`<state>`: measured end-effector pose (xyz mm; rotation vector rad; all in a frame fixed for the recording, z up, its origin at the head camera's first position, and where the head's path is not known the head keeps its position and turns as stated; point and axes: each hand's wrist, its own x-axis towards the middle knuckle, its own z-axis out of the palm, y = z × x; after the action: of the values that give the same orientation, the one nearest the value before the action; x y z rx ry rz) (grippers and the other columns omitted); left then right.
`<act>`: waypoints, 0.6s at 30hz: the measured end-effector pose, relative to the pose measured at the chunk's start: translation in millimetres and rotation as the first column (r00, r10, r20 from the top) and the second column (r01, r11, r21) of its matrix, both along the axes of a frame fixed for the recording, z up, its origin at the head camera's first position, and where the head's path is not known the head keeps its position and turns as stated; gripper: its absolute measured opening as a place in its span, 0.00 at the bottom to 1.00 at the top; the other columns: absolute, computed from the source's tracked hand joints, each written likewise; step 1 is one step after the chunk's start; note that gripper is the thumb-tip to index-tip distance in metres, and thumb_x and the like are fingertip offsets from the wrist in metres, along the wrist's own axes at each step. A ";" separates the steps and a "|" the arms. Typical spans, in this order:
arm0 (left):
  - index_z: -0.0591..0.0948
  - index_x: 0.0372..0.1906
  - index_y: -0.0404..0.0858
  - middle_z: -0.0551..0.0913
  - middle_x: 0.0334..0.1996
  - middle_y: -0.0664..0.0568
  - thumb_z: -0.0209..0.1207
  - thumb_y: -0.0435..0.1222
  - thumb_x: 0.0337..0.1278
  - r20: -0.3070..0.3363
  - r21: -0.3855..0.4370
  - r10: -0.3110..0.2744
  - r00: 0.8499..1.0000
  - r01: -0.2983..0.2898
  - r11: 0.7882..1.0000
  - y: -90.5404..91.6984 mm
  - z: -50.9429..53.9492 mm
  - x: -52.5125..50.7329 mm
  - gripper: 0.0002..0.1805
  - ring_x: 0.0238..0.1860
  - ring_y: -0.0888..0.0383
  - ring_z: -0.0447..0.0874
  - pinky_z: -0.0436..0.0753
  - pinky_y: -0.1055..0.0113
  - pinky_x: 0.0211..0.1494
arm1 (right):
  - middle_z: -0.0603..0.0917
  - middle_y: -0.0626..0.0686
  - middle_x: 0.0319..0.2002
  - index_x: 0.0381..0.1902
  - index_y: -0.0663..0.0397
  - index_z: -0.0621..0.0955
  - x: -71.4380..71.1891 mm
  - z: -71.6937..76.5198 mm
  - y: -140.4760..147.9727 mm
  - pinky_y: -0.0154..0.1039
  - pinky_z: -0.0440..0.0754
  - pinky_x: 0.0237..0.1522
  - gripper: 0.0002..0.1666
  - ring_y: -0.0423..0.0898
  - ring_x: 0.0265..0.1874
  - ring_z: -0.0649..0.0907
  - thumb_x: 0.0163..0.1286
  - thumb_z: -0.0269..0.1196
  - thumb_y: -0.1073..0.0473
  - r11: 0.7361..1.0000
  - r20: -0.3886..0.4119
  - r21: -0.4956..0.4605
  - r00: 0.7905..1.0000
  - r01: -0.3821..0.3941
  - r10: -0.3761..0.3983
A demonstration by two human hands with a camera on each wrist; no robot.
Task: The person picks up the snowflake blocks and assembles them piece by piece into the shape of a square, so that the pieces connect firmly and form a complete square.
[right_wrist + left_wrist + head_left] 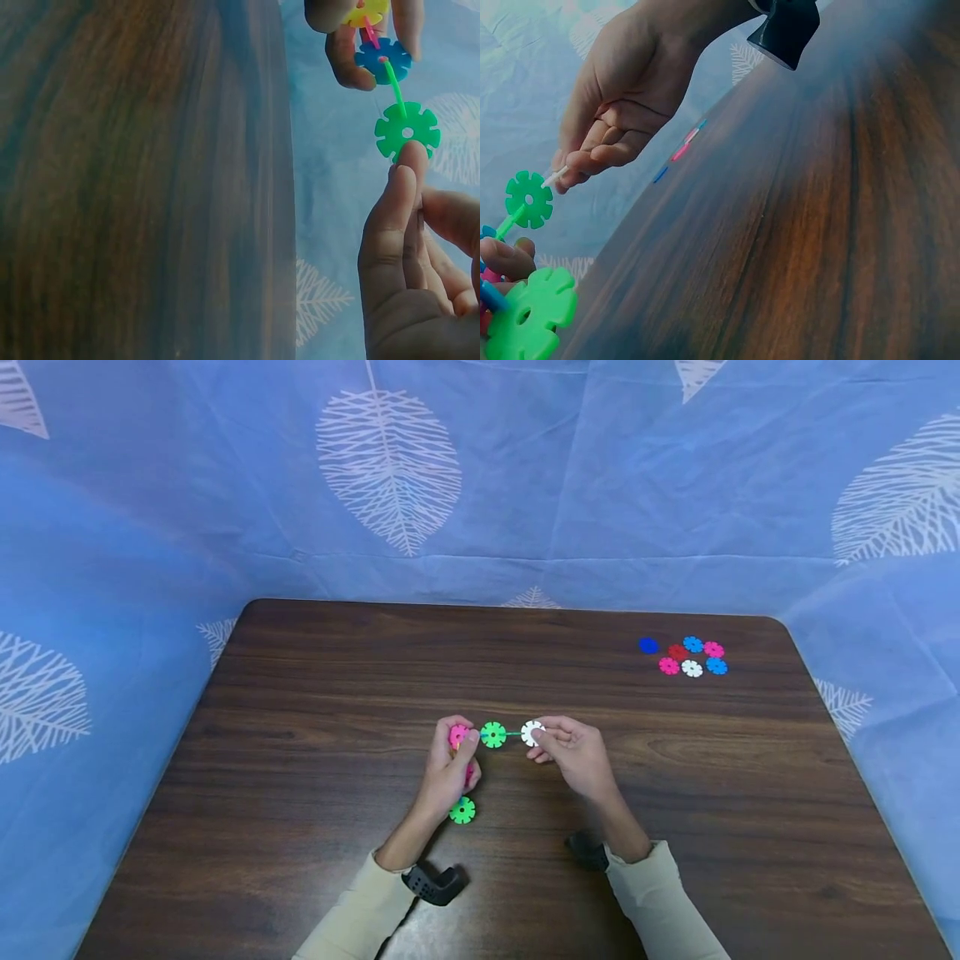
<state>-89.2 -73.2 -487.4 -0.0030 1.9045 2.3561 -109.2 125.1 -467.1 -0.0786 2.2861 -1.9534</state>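
Observation:
Joined notched discs form a chain between the hands. My left hand (444, 772) grips its pink disc (458, 737) part; a green disc (462, 810) sticks out below that hand. Between the hands is another green disc (492, 735), flat to the head view, with an edge-on green piece to its right. My right hand (573, 756) pinches a white disc (532, 733) at the chain's right end. In the right wrist view a blue disc (383, 61) and a yellow disc (366, 13) show by the left fingers. The left palm hides part of the chain.
Several loose discs lie at the table's back right, among them a dark blue disc (648, 646), a red disc (677, 652) and a white one (692, 669). The brown table (337, 677) stands against a blue leaf-print cloth (525, 468). Each wrist wears a black device.

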 end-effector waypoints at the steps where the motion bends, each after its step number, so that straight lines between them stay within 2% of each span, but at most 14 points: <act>1: 0.61 0.53 0.32 0.62 0.13 0.52 0.45 0.34 0.72 0.001 0.000 0.000 1.000 0.000 1.000 0.2 -0.2 0.3 0.13 0.09 0.63 0.62 0.60 0.75 0.12 | 0.83 0.72 0.38 0.50 0.74 0.76 0.2 0.3 -0.6 0.34 0.86 0.31 0.18 0.38 0.24 0.85 0.67 0.60 0.64 1.000 0.002 0.000 1.000 0.001 -0.001; 8: 0.61 0.52 0.31 0.62 0.12 0.53 0.45 0.35 0.72 -0.004 -0.004 -0.009 1.000 0.009 1.000 1.3 -4.5 1.9 0.14 0.09 0.64 0.62 0.59 0.75 0.12 | 0.84 0.68 0.38 0.51 0.70 0.77 3.4 0.2 -2.8 0.39 0.86 0.34 0.18 0.39 0.25 0.85 0.67 0.61 0.61 0.999 0.044 0.048 0.999 0.010 -0.012; 18: 0.60 0.52 0.29 0.62 0.12 0.53 0.46 0.34 0.71 -0.042 -0.044 -0.015 0.999 0.013 0.999 2.3 -5.2 1.5 0.14 0.08 0.65 0.62 0.61 0.76 0.12 | 0.84 0.69 0.39 0.47 0.71 0.79 7.4 3.0 -10.2 0.35 0.86 0.32 0.15 0.38 0.24 0.85 0.66 0.61 0.64 0.997 -0.013 0.033 0.997 0.075 -0.075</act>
<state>-87.7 -70.9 -492.6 0.0561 1.9678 2.3233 -101.9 114.9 -464.1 -0.0008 2.3612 -1.9534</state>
